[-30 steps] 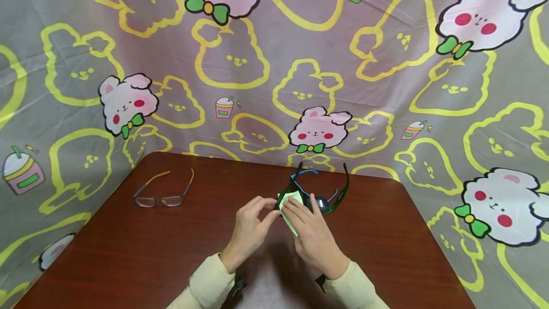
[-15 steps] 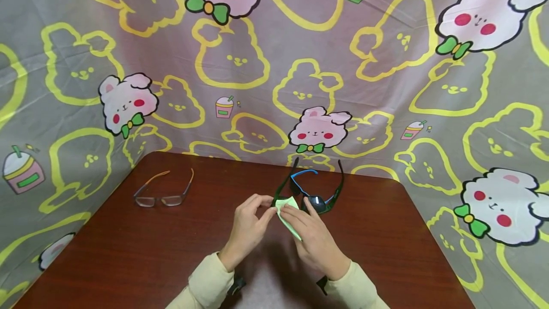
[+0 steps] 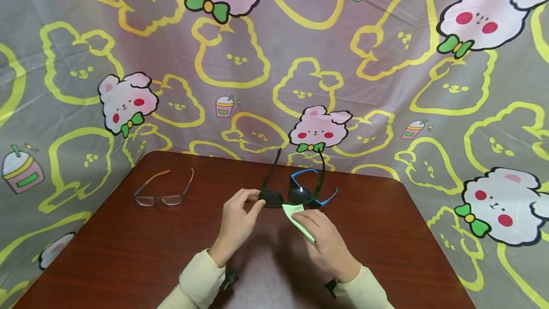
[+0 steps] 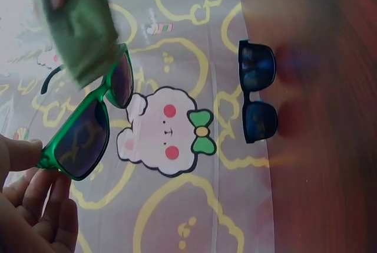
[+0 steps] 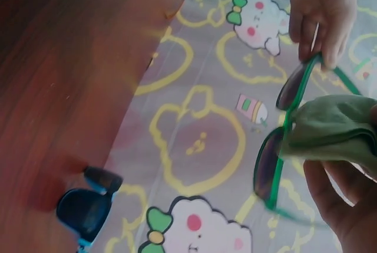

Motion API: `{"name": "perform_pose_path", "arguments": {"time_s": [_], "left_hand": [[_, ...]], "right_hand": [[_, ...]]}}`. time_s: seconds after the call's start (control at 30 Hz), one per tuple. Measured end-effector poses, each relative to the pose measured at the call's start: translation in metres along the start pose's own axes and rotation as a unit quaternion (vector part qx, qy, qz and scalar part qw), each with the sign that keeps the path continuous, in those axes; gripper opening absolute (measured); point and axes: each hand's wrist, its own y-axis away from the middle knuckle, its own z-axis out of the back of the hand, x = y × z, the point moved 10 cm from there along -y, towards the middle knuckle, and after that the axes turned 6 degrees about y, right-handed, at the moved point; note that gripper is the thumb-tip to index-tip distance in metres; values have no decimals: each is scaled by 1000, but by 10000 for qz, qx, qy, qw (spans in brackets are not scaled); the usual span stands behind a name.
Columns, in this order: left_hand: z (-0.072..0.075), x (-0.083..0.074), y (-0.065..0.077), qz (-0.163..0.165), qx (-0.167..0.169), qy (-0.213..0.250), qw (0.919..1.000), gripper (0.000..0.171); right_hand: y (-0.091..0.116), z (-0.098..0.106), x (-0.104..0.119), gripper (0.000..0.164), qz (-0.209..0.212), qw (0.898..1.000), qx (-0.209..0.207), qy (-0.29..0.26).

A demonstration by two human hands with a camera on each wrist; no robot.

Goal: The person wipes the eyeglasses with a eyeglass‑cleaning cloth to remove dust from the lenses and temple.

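Observation:
Green-framed dark sunglasses (image 3: 272, 199) are held up above the table with both temples spread away from me. My left hand (image 3: 237, 221) pinches their left corner between thumb and fingers, as the left wrist view shows from close by. In my right hand (image 3: 329, 241) is a folded light green cloth (image 3: 293, 214). In the right wrist view the cloth (image 5: 330, 126) lies over the bridge area of the sunglasses, the thumb and fingers around it; whether it presses on the frame I cannot tell. Both lenses (image 4: 82, 141) show in the left wrist view.
Blue-armed dark sunglasses (image 3: 329, 201) rest on the table behind the held pair, partly covered by it in the head view. Clear-lensed glasses with orange-tipped temples (image 3: 171, 200) stand at the table's left. A patterned cloth curtain (image 3: 249, 75) surrounds the reddish-brown table (image 3: 128, 247).
My left hand has moved left with the green-framed sunglasses. The right hand with the cloth has shifted slightly right, and the left lens, covered before, shows now.

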Motion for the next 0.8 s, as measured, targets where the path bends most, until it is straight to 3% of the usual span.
{"name": "perform_pose_path", "arguments": {"time_s": [0.23, 0.43, 0.67, 0.8], "left_hand": [[14, 7, -2, 199, -174, -99, 9996, 18], [20, 11, -3, 331, -181, -221, 9990, 17], [16, 14, -2, 562, 76, -208, 9982, 15], [11, 18, 1, 753, 280, -171, 9966, 15]], "right_hand": [[19, 6, -28, 38, -905, 9956, -4, -228], [34, 11, -54, 32, -1743, 9845, -130, -167], [48, 21, -79, 20, -2867, 9561, -547, 260], [56, 27, -91, 11, -3605, 9289, -696, 476]]}}
